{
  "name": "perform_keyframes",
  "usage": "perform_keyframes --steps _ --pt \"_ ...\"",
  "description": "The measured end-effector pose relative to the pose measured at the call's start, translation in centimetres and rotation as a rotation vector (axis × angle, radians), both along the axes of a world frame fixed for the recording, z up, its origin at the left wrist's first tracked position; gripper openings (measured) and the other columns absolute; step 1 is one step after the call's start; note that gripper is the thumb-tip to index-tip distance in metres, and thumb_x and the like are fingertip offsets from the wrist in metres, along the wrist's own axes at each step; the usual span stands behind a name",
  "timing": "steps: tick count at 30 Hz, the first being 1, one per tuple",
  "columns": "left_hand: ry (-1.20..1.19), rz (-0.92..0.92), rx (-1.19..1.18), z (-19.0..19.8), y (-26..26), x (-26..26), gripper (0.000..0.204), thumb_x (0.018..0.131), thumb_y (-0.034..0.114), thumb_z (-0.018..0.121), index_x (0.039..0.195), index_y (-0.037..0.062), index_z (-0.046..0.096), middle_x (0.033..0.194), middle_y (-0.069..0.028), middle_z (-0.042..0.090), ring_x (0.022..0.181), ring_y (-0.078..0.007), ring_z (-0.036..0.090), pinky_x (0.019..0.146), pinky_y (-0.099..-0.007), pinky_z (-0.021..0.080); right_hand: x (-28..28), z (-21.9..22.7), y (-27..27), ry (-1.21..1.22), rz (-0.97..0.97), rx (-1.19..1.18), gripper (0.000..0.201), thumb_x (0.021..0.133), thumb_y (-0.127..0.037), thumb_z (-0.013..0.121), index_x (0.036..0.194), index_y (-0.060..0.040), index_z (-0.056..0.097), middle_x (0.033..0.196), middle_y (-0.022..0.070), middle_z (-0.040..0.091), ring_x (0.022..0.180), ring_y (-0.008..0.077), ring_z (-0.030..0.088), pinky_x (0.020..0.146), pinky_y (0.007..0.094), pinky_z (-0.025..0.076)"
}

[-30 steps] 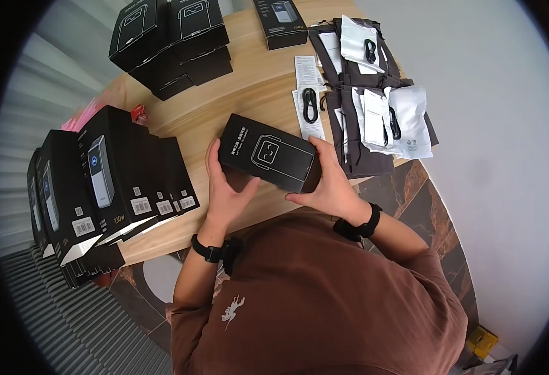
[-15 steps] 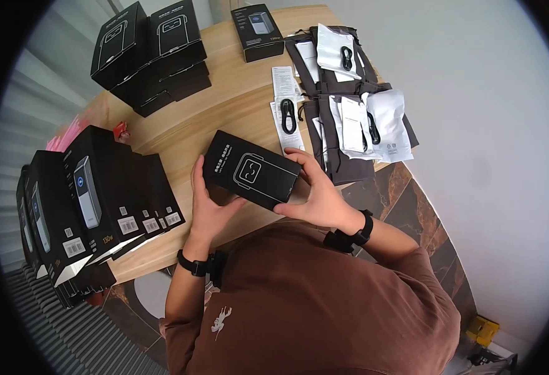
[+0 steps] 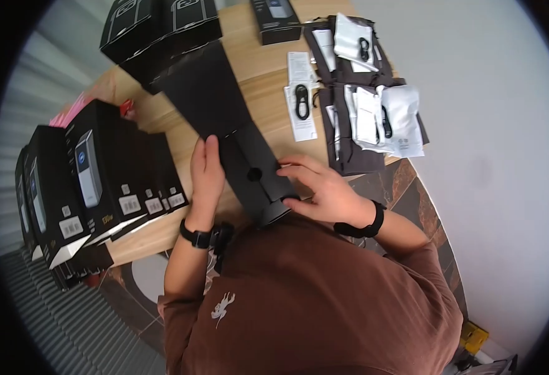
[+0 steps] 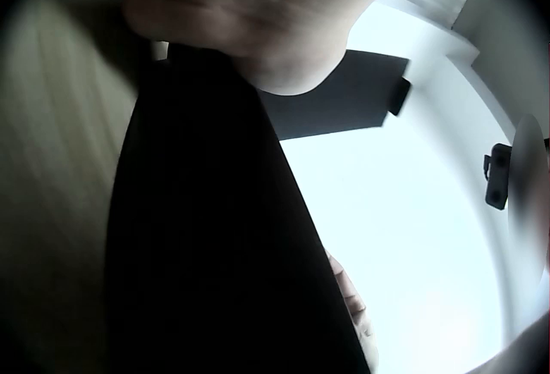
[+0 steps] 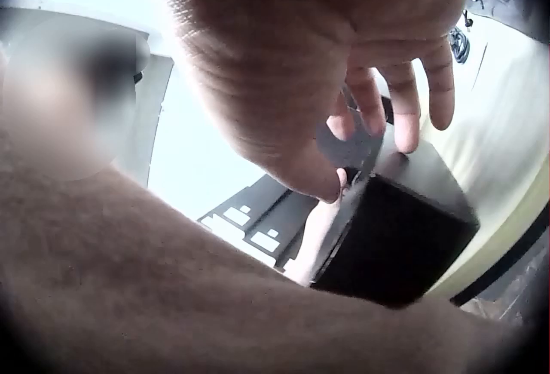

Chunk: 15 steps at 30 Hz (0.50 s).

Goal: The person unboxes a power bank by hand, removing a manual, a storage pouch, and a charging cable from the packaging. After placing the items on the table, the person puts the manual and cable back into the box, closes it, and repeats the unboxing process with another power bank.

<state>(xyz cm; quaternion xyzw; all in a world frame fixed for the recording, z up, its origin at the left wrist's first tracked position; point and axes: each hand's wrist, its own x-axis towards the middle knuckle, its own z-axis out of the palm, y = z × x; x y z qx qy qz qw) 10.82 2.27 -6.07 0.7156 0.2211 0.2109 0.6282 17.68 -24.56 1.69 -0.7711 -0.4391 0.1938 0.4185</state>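
A black cardboard box lies in front of the body, its long lid swung back toward the stacked boxes. Inside it shows a dark inner panel with a round hole. My left hand holds the box's left side near the lid's fold. From the right, my right hand grips the near right edge, thumb and fingers spread along it. The right wrist view has the thumb on one side of that edge and fingers along the outer wall. What lies under the panel is hidden.
Upright black boxes stand at the left, with more stacked at the back left. One box sits farther back. A coiled cable lies on paper leaflets. Dark pouches with white packets cover the right side.
The box was closed with its printed face up and both hands at its sides. Now its lid stands swung back, the dark inside shows, and the box is turned with its near end toward the body.
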Motion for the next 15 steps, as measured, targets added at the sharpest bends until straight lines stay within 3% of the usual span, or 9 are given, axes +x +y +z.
perform_keyframes --steps 5,6,9,12,15 --pt "-0.01 0.022 -0.137 -0.3 0.5 0.6 0.031 0.116 0.025 0.053 0.109 -0.0016 0.068 0.098 -0.0038 0.072 0.09 -0.0082 0.058 0.083 -0.0269 0.049 0.7 0.3 1.4 -0.355 0.132 0.043 0.047 0.083 -0.026 0.086 0.124 -0.0086 0.071 0.14 0.0074 0.064 0.108 0.0272 0.062 0.094 0.0382 0.055" --pt "0.072 -0.017 -0.114 -0.5 1.2 0.3 0.025 0.114 0.02 0.055 0.122 -0.0026 0.063 0.103 -0.0053 0.073 0.094 -0.0083 0.06 0.086 -0.0258 0.049 0.8 0.3 1.8 -0.37 0.172 0.046 0.045 0.084 -0.026 0.085 0.123 -0.0088 0.072 0.139 0.0066 0.064 0.106 0.0266 0.062 0.093 0.0383 0.055" --pt "-0.095 0.091 -0.11 -1.1 0.3 0.5 0.03 0.112 0.013 0.058 0.138 -0.0024 0.052 0.105 -0.0066 0.072 0.096 -0.0097 0.063 0.087 -0.0253 0.049 1.4 0.0 3.0 -0.449 0.36 0.042 0.038 0.087 -0.027 0.082 0.119 -0.009 0.073 0.138 0.0051 0.065 0.103 0.0254 0.063 0.092 0.0386 0.055" --pt "-0.053 0.053 -0.109 -0.8 0.4 -0.2 0.042 0.111 0.008 0.058 0.148 -0.0016 0.039 0.106 -0.0079 0.073 0.098 -0.0107 0.064 0.088 -0.0248 0.049 2.0 -0.4 4.0 -0.489 0.468 0.063 0.033 0.089 -0.027 0.079 0.117 -0.0087 0.072 0.134 0.0053 0.065 0.101 0.025 0.065 0.09 0.0391 0.056" --pt "-0.05 0.029 -0.142 -0.2 0.3 -1.0 0.051 0.108 0.005 0.06 0.152 -0.0016 0.034 0.118 -0.0112 0.071 0.107 -0.0139 0.065 0.095 -0.0269 0.05 2.6 -0.4 4.5 -0.483 0.504 0.084 0.034 0.09 -0.028 0.079 0.116 -0.0083 0.07 0.128 0.0071 0.065 0.1 0.0264 0.066 0.088 0.0395 0.057"
